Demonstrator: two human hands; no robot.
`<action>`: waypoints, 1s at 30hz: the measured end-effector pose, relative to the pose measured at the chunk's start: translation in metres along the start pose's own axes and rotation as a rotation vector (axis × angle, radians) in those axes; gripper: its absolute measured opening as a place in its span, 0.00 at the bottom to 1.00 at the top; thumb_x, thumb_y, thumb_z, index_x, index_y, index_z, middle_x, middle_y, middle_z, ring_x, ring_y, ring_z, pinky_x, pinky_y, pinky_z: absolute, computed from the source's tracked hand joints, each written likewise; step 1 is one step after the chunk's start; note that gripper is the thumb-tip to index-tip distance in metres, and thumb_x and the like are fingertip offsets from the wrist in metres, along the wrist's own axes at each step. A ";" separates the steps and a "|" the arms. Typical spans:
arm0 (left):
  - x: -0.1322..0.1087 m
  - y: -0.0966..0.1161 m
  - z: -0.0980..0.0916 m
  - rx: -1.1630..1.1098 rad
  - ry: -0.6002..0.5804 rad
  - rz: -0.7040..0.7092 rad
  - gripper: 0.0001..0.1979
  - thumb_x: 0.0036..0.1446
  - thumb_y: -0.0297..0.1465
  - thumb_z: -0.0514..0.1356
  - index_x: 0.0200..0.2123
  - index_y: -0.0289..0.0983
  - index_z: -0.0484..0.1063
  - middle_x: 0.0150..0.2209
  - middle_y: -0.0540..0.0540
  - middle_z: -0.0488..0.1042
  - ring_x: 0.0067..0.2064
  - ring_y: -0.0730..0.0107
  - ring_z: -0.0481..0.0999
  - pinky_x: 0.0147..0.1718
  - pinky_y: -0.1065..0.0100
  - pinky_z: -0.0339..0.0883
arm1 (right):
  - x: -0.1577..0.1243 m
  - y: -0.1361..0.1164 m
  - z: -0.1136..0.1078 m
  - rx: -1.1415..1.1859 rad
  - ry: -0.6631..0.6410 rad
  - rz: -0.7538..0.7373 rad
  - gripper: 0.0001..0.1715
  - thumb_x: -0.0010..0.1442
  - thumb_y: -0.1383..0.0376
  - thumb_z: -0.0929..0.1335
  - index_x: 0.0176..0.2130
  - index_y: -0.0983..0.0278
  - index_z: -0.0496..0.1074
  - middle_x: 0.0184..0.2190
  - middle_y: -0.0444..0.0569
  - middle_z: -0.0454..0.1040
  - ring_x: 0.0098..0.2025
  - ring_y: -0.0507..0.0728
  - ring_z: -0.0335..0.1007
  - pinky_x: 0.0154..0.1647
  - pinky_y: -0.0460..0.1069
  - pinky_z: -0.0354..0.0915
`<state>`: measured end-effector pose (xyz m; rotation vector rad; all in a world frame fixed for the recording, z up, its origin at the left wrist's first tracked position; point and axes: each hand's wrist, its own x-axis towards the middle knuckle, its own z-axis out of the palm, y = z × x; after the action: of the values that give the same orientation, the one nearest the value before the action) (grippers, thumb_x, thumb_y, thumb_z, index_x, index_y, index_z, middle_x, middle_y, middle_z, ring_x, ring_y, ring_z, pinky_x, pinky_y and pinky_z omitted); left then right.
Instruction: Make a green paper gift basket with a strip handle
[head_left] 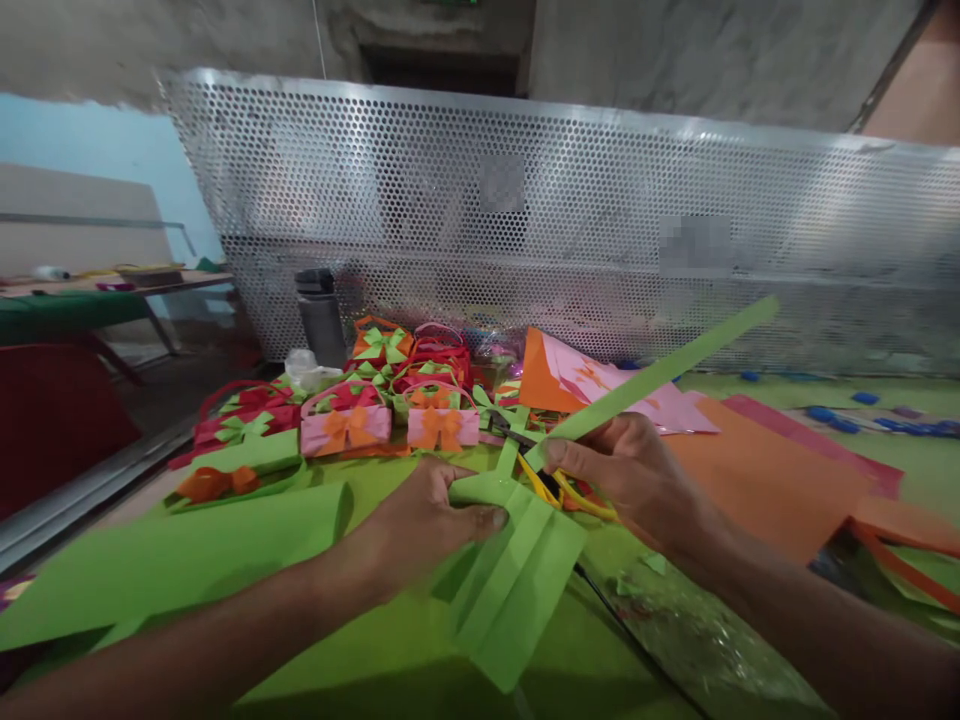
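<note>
One folded green piece [517, 585] is in the middle, over the tabletop [390, 635], pinched by the left hand [424, 515]. The right hand [641, 480] pinches a long green strip [679, 362] that points far right.

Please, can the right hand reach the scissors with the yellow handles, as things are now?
Probably yes: the yellow-handled scissors appear close to the right hand, partly in sight. However, its fingers hold a long green strip, so it may have to release that first.
</note>
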<state>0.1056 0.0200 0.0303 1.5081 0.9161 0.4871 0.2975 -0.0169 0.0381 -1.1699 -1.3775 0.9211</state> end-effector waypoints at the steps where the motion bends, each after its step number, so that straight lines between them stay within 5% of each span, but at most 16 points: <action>1: 0.000 -0.001 0.001 -0.017 -0.024 -0.005 0.12 0.43 0.36 0.64 0.29 0.33 0.74 0.24 0.49 0.74 0.23 0.74 0.69 0.23 0.73 0.62 | -0.002 -0.002 0.001 0.031 -0.031 -0.002 0.07 0.48 0.61 0.71 0.28 0.63 0.76 0.22 0.45 0.75 0.25 0.52 0.70 0.25 0.47 0.65; 6: 0.001 -0.003 0.002 -0.029 -0.087 -0.009 0.10 0.43 0.35 0.63 0.26 0.32 0.74 0.22 0.50 0.72 0.22 0.76 0.66 0.22 0.73 0.59 | -0.007 -0.006 0.010 0.098 -0.133 -0.018 0.06 0.49 0.66 0.71 0.32 0.60 0.76 0.26 0.43 0.76 0.29 0.52 0.72 0.30 0.46 0.67; 13: 0.004 -0.006 0.002 0.004 -0.107 0.038 0.09 0.43 0.33 0.62 0.24 0.32 0.72 0.20 0.53 0.65 0.21 0.77 0.61 0.23 0.73 0.55 | -0.006 -0.005 0.014 -0.048 -0.095 -0.079 0.03 0.49 0.70 0.69 0.26 0.62 0.74 0.22 0.41 0.73 0.25 0.50 0.70 0.25 0.44 0.65; 30: 0.002 -0.006 0.003 0.007 -0.109 0.063 0.05 0.44 0.29 0.60 0.26 0.33 0.73 0.20 0.55 0.64 0.21 0.78 0.59 0.22 0.74 0.54 | -0.009 0.000 0.018 -0.178 -0.099 0.045 0.09 0.49 0.64 0.68 0.32 0.66 0.73 0.31 0.49 0.77 0.31 0.55 0.72 0.29 0.49 0.68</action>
<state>0.1076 0.0188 0.0236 1.5578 0.7878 0.4433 0.2789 -0.0243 0.0335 -1.3085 -1.5434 0.9127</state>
